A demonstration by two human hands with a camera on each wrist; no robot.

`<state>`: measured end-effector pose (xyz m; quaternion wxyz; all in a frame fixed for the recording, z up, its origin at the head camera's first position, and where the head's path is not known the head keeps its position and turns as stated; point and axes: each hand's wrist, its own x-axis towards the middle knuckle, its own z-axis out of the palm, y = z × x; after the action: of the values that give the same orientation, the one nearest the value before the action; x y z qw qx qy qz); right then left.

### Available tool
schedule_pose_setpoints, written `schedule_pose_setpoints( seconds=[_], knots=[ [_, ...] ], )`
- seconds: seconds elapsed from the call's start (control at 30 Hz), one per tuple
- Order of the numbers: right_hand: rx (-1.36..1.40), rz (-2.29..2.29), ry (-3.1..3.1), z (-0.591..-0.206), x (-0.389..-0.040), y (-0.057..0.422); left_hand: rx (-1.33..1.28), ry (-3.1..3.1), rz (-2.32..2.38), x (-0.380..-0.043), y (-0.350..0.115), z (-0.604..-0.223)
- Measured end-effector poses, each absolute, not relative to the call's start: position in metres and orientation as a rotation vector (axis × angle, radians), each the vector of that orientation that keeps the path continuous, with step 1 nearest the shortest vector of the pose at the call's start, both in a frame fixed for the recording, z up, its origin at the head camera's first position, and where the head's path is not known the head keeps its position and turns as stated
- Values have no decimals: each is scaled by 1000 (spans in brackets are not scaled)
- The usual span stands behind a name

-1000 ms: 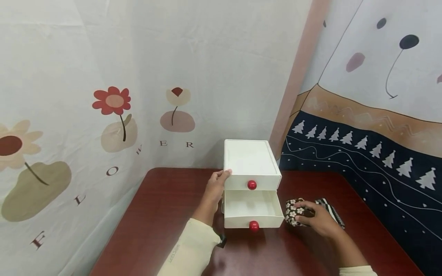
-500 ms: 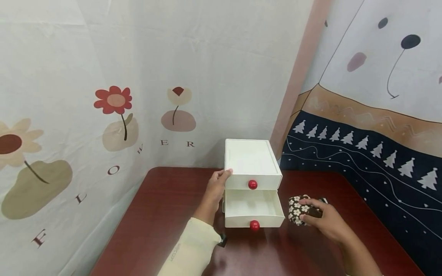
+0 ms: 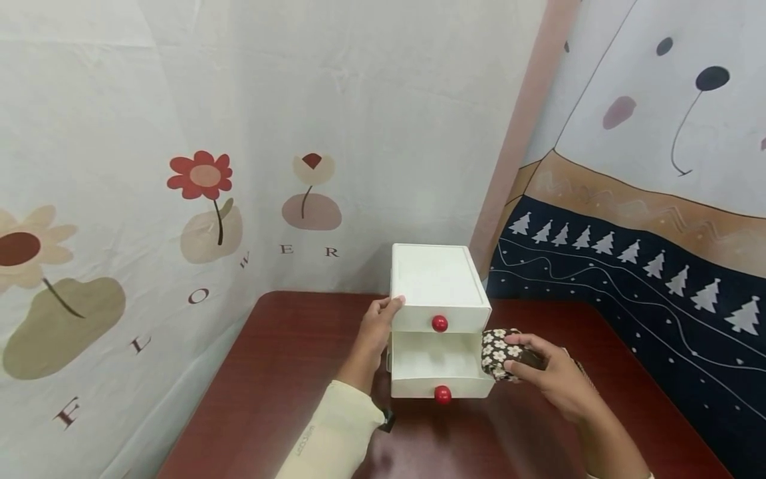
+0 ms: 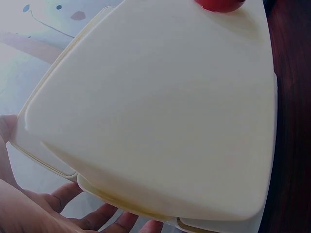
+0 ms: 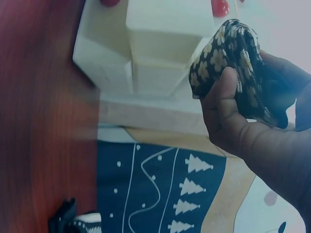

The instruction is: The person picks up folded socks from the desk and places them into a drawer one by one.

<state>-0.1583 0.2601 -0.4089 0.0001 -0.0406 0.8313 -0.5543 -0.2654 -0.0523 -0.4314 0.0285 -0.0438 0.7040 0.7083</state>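
Observation:
A white two-drawer unit (image 3: 439, 273) with round red knobs stands on the table. Its upper drawer (image 3: 413, 320) is closed, while the lower drawer (image 3: 419, 388) is pulled out and its visible inside is bare. My left hand (image 3: 376, 326) rests against the unit's left side, thumb at the top front edge; in the left wrist view its fingers (image 4: 99, 217) lie spread along that side. My right hand (image 3: 553, 372) pinches a folded dark cloth with white flowers (image 3: 498, 354) between thumb and fingers, above the table at the lower drawer's right wall. Layered, stitched edges show on the cloth (image 5: 228, 63).
A black-and-white striped item (image 5: 88, 224) lies on the dark red table (image 3: 287, 359), mostly hidden behind my right hand in the head view. Printed wall hangings (image 3: 359, 133) stand behind and to the right. A small black object (image 3: 387, 420) shows at my left cuff.
My right hand has first drawn the flowered cloth slightly right, off the striped item's side, then raised it left to the open drawer. My left hand stays on the unit.

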Motion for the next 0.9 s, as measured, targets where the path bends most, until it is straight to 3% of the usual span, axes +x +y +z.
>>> schedule_pose_setpoints(
  seconds=[0.9],
  knots=[
    [-133, -1715, 2403, -403, -188, 205, -142, 2149, 2195, -269, -53, -431]
  ],
)
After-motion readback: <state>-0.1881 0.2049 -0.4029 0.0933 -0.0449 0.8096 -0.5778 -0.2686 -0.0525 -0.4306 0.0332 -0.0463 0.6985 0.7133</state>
